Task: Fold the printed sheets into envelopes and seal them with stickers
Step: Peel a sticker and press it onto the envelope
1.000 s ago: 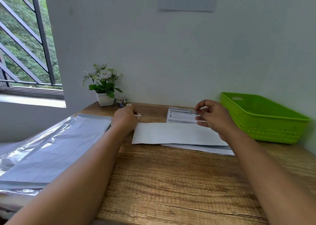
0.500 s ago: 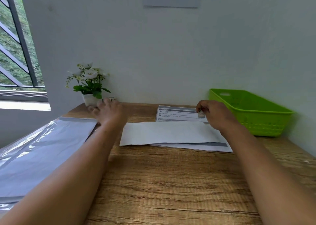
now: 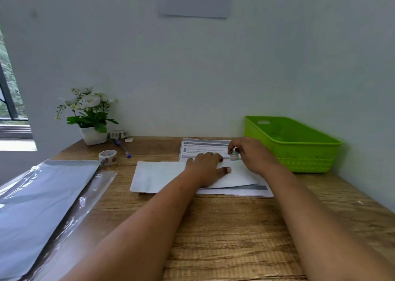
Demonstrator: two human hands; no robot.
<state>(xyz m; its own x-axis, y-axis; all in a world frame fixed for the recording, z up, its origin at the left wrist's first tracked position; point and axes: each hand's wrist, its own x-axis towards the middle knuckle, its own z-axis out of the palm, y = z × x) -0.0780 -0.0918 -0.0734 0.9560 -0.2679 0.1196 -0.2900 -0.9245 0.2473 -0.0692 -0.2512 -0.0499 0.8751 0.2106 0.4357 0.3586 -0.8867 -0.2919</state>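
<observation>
A folded white sheet (image 3: pixel 158 177) lies on the wooden desk (image 3: pixel 224 227), on top of a printed sheet (image 3: pixel 205 147) whose text shows at the back. My left hand (image 3: pixel 206 168) lies flat on the folded sheet, fingers straight, pressing it down. Just to its right, my right hand (image 3: pixel 251 156) pinches a small sticker (image 3: pixel 233 155) at the folded sheet's far edge. A roll of patterned sticker tape (image 3: pixel 108 157) stands to the left of the sheets.
A green plastic basket (image 3: pixel 295 146) sits at the back right. A potted white flower (image 3: pixel 89 118), a blue pen (image 3: pixel 122 148) and another tape roll (image 3: pixel 118 134) are at the back left. A plastic sleeve of blank paper (image 3: pixel 40 199) covers the left side.
My left hand came back from the flower pot and tape at the back left and now rests flat on the folded sheet. My right hand stays at the sheet's far edge with the sticker.
</observation>
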